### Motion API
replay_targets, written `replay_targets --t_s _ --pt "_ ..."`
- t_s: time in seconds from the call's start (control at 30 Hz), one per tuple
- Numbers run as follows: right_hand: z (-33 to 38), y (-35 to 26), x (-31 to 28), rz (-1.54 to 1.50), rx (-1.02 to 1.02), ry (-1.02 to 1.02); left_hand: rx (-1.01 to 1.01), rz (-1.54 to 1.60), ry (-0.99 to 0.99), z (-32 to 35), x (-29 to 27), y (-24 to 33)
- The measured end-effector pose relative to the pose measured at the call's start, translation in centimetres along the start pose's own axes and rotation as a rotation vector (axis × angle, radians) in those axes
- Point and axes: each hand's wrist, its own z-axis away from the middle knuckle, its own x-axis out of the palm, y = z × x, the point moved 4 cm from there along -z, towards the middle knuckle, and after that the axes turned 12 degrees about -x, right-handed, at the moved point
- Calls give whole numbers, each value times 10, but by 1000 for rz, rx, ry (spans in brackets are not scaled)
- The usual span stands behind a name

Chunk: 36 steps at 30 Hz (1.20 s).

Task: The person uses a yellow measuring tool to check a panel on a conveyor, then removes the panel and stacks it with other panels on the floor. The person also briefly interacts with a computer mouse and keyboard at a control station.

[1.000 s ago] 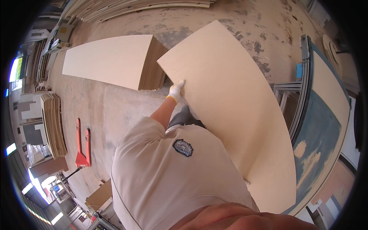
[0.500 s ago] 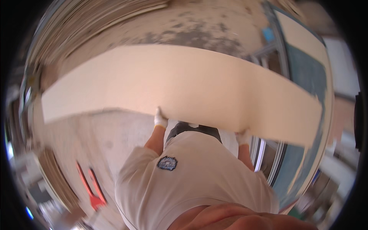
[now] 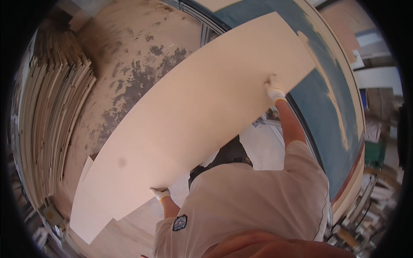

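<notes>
A long, pale cream board [image 3: 193, 99] stretches diagonally in front of me, from lower left to upper right. My left hand [image 3: 160, 193], in a white glove, grips its near edge towards the left end, thumb on top and the other fingers hidden underneath. Further right, my gloved right hand [image 3: 275, 88] is closed at the same edge, some fingers showing on the upper face. The board's right end lies over a blue-green work table [image 3: 318, 103]; whether it touches the surface I cannot tell.
Tall stacked boards [image 3: 51, 112] stand at the left. The floor [image 3: 150, 64] beyond the board has dark, worn patches. Pale strips [image 3: 337, 116] lie on the table. Metal rails [image 3: 206, 19] run along the table's edge, and mixed items [image 3: 365, 215] crowd the lower right.
The board has swung from nearly level across my view to a diagonal, its right end now further up and over the table. Both hands keep their grip; the right reaches further forward.
</notes>
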Motion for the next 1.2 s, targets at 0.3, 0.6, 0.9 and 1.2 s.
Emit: replay_targets --t_s 0.3,0.6,0.9,1.2 --pt "-246 268 12 -88 -119 322 -412 -416 239 86 67 -163" --pt "-351 323 -6 224 -226 411 -130 1 400 126 146 -192" --pt "-306 88 24 -106 -34 -226 183 69 374 48 102 -120" --pt "-106 -362 135 -1374 -193 -905 144 627 16 36 157 -23"
